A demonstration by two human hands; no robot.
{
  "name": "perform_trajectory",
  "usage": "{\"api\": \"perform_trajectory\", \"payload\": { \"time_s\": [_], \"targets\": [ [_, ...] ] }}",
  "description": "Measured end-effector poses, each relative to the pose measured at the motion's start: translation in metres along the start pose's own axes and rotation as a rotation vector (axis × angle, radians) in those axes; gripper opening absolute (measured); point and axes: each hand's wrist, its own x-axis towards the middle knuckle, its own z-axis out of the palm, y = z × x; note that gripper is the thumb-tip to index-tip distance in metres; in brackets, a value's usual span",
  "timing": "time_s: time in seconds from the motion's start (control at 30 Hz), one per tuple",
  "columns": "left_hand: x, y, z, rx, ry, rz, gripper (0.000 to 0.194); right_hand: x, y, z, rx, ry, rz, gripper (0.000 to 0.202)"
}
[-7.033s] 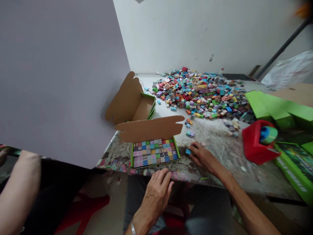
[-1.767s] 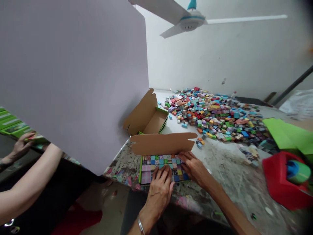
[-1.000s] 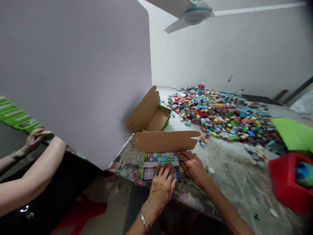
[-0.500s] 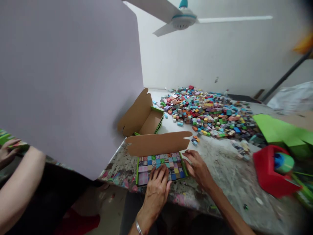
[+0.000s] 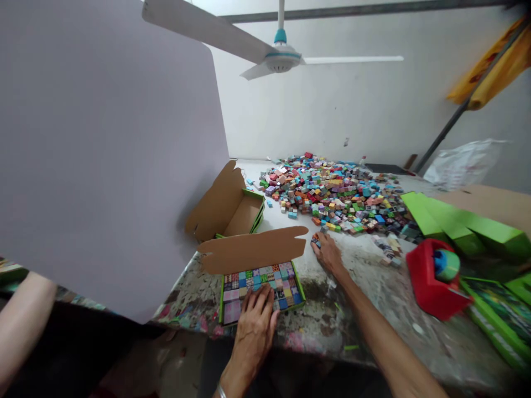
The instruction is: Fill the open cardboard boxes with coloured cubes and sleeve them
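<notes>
My left hand lies flat, fingers stretched, on the patterned blocks that fill an open green-edged box. The box's brown cardboard lid flap stands up behind it. Beyond the box's right side, my right hand rests on the table with its fingers curled over a few small loose blocks, orange and blue ones showing at the fingertips. My palm hides the rest of them. Just past this hand begins a wide heap of coloured blocks.
Another open box stands behind mine on the left, beside a large grey panel. To the right are a red tape dispenser and green boxes. A co-worker's arm shows at far left. A fan hangs above.
My right hand has left the box's right edge and reached forward to the small loose blocks, curling over them. My left hand stays on the filled box. The view has shifted right.
</notes>
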Motion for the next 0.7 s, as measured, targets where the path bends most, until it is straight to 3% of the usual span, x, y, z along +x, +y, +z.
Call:
{"api": "perform_trajectory", "payload": {
  "time_s": [0.2, 0.3, 0.4, 0.53, 0.7],
  "targets": [
    [0.000, 0.002, -0.001, -0.013, -0.016, -0.024, 0.034, -0.045, 0.016, -0.021, 0.022, -0.136, -0.136, 0.035],
    [0.000, 0.002, -0.001, -0.003, -0.034, -0.028, 0.035, -0.064, 0.019, -0.030, 0.038, -0.167, -0.142, 0.049],
    [0.000, 0.002, 0.000, 0.016, -0.061, -0.014, 0.036, -0.065, 0.018, -0.037, 0.054, -0.237, -0.140, 0.064],
    [-0.002, 0.001, 0.000, 0.024, -0.078, -0.017, 0.038, -0.053, 0.015, -0.040, 0.111, -0.324, -0.217, 0.043],
    [-0.002, 0.002, -0.001, -0.009, -0.062, -0.035, 0.037, -0.059, 0.010, -0.043, 0.157, -0.281, -0.217, 0.036]
  ]
}}
